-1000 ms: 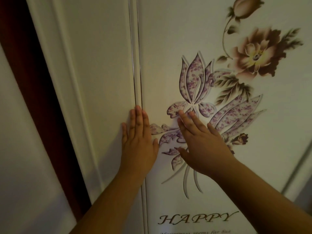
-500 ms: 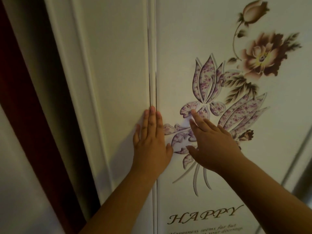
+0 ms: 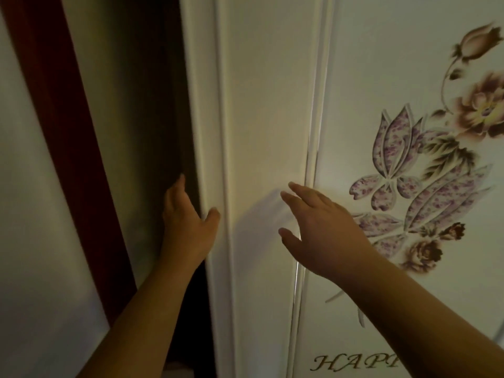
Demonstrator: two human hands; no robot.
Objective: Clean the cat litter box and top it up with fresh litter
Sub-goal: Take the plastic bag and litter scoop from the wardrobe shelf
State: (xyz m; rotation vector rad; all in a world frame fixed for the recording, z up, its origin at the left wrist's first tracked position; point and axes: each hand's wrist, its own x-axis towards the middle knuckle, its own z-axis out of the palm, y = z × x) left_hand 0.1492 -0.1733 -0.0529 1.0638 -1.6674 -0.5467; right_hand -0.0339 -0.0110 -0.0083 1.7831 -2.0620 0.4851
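No litter box, scoop or litter is in view. I face a white sliding door (image 3: 267, 132) with a flower print and the word HAPPY on its right panel (image 3: 409, 77). My left hand (image 3: 188, 222) grips the door's left edge: the fingers reach behind it into the dark gap and the thumb lies on the front. My right hand (image 3: 324, 227) is spread with straight fingers just in front of the plain panel, beside the seam; contact with the panel is unclear.
A dark opening (image 3: 152, 105) shows left of the door edge. Further left run a dark red frame (image 3: 68, 132) and a pale wall (image 3: 32, 241). A metal rail (image 3: 308, 186) divides the two door panels.
The door has slid right, opening a dark gap. My left hand moved from flat on the seam to gripping the door's left edge. My right hand left the flower print.
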